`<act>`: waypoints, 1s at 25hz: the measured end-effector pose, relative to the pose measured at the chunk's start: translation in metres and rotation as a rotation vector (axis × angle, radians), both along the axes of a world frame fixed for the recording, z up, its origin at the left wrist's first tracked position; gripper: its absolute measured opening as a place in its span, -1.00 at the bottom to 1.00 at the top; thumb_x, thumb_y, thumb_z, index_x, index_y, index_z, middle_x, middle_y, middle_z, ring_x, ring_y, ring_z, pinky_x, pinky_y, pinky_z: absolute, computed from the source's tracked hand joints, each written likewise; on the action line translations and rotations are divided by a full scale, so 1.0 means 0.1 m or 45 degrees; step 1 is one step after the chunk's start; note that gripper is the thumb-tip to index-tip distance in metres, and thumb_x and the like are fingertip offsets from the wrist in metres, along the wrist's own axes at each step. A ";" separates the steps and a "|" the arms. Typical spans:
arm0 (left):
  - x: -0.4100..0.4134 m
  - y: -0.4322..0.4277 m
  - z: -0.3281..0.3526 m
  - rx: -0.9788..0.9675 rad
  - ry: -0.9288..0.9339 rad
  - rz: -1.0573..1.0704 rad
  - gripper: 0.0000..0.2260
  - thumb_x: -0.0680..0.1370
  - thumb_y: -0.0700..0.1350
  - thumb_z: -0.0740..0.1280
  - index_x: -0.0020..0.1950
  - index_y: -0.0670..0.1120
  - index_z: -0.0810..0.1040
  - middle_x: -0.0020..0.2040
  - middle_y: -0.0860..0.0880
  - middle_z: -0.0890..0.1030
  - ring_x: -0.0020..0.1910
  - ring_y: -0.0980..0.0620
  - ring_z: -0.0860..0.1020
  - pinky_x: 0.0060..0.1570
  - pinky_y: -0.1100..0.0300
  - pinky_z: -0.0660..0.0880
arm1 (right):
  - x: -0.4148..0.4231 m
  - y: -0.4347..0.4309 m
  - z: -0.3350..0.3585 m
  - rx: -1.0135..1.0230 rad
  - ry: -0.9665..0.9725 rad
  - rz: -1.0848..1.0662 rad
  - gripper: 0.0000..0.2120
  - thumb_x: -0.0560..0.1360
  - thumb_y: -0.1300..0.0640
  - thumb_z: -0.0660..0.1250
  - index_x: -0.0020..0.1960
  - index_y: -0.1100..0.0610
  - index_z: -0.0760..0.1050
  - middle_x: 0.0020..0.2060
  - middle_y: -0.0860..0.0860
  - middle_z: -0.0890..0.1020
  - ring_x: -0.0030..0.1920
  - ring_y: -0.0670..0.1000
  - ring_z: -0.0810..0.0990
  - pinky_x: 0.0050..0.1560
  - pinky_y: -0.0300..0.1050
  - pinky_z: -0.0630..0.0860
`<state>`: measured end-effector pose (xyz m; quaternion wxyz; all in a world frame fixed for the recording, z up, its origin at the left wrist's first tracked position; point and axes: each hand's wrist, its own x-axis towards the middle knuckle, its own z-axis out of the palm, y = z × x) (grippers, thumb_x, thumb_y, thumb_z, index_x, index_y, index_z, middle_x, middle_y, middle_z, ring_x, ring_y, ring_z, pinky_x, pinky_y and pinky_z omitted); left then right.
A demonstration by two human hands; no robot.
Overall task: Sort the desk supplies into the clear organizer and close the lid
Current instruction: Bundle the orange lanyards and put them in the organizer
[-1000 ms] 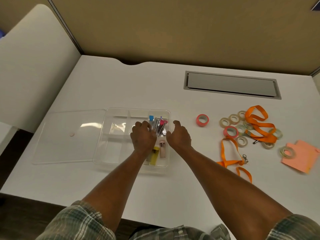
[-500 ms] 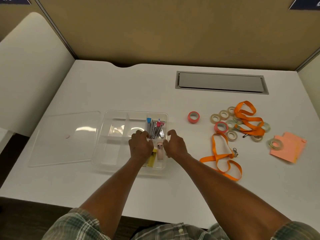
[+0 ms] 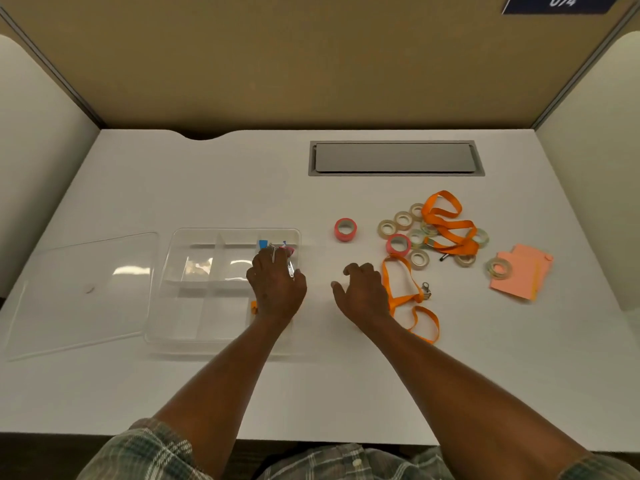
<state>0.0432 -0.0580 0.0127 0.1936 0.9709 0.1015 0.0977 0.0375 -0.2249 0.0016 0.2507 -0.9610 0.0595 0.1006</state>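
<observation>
The clear organizer [image 3: 207, 233] sits at the middle left of the white desk, its lid [image 3: 83, 292] lying flat to its left. My left hand [image 3: 277, 285] is inside the organizer's right compartments, fingers curled around small metal items [image 3: 290, 268] with blue and pink parts. My right hand [image 3: 363, 292] hovers low over the desk just right of the organizer, fingers apart and holding nothing, beside an orange lanyard [image 3: 405, 296]. A pink tape roll [image 3: 345, 229] stands alone beyond it.
At the right lie several tape rolls [image 3: 403, 220], a second pink roll [image 3: 398, 244], another orange lanyard [image 3: 450, 226] and pink sticky notes [image 3: 526, 275] with a clear roll [image 3: 498, 267] on them. A grey cable hatch [image 3: 394, 157] is at the back.
My right hand has left the organizer and moved right toward the near lanyard. My left hand has stayed in the right compartments. The camera view has shifted slightly.
</observation>
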 end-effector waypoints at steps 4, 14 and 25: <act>0.04 -0.47 0.03 -0.032 0.003 -0.216 -0.65 0.42 -0.09 0.39 0.19 -0.13 0.55 0.21 -0.17 0.52 0.27 -0.19 0.45 0.20 -0.11 0.38 | -0.15 -0.60 -0.05 -0.265 0.103 0.157 -0.35 0.47 -0.28 0.32 0.43 0.03 0.34 0.34 0.12 0.37 0.32 0.17 0.39 0.20 0.08 0.47; 0.01 -1.16 -0.16 -0.151 0.191 -0.497 -0.73 0.50 -0.02 0.39 0.14 -0.10 0.55 0.10 -0.11 0.56 0.03 -0.12 0.53 -0.03 -0.02 0.48 | -0.41 -1.12 -0.24 -0.379 0.115 0.585 -0.69 0.62 0.22 0.12 0.36 0.15 0.37 0.23 0.16 0.45 0.18 0.18 0.47 -0.03 0.04 0.46; 0.13 -1.48 0.24 -1.529 0.724 -0.138 -0.33 0.34 0.55 0.16 0.29 0.19 0.53 0.25 0.04 0.61 0.27 0.00 0.53 0.31 -0.04 0.42 | 0.29 -1.24 0.84 0.787 0.029 -0.120 -0.82 0.53 0.17 0.37 0.12 0.04 0.52 -0.02 -0.04 0.64 -0.03 -0.01 0.64 -0.10 -0.08 0.66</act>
